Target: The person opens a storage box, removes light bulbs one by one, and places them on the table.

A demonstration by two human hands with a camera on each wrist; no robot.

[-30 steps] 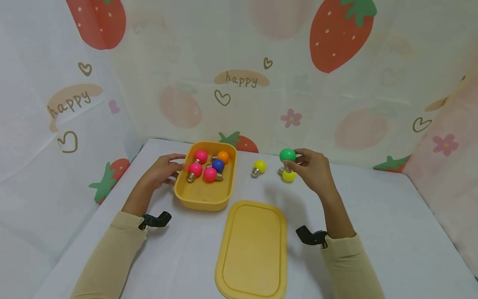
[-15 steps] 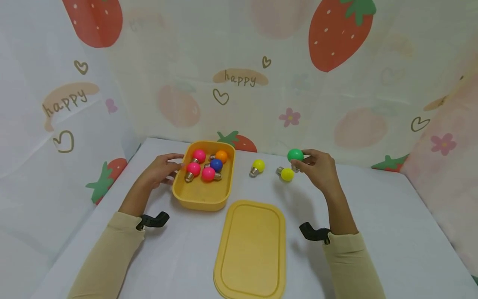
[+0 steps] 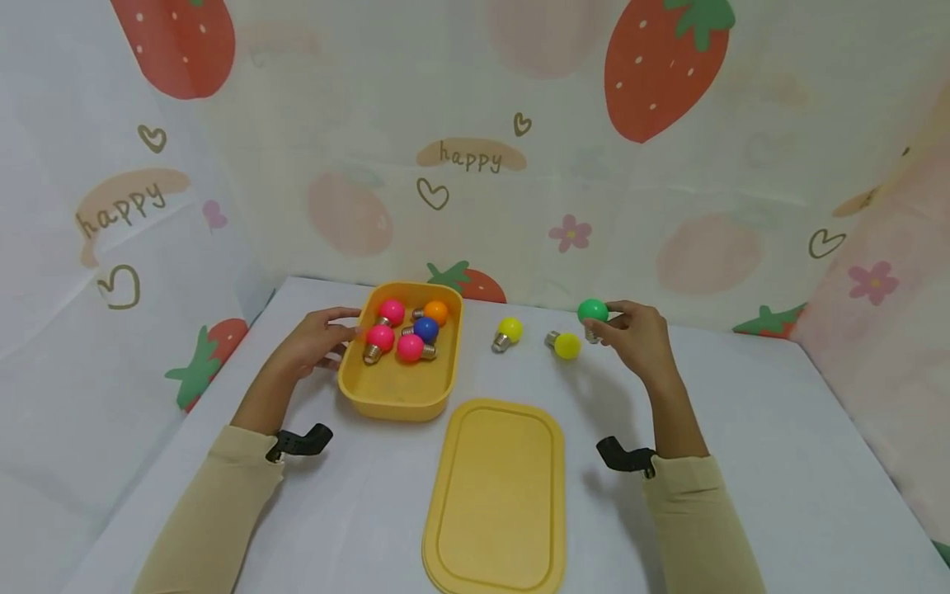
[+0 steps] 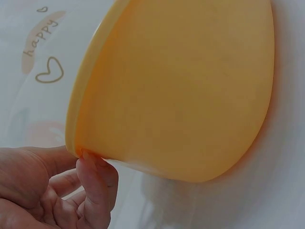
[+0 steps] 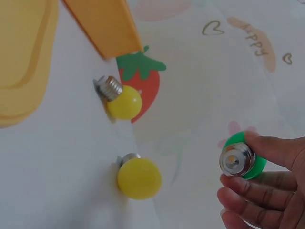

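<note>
My right hand [image 3: 640, 334] holds a green light bulb [image 3: 592, 311] between thumb and fingers, raised beside the yellow bulbs. Its silver screw base [image 5: 235, 161] points toward the camera in the right wrist view. At the left, my left hand [image 3: 317, 340] holds the side of a yellow plastic box [image 3: 397, 411]; thumb and fingertips meet at its rim [image 4: 81, 102] in the left wrist view. Inside the box lie several bulbs: pink [image 3: 410, 349], orange [image 3: 436, 313] and blue [image 3: 426, 330]. Two yellow bulbs, one nearer the box [image 3: 510, 330] and one nearer my right hand [image 3: 567, 346], lie on the table.
A flat yellow lid [image 3: 496, 495] lies on the white table [image 3: 356, 503], in front of the box and between my forearms. Strawberry-printed cloth [image 3: 475, 91] rises behind the table and along both sides.
My right hand has carried the green bulb to the right, away from over the right-hand yellow bulb, which now shows fully. My left hand stays at the box.
</note>
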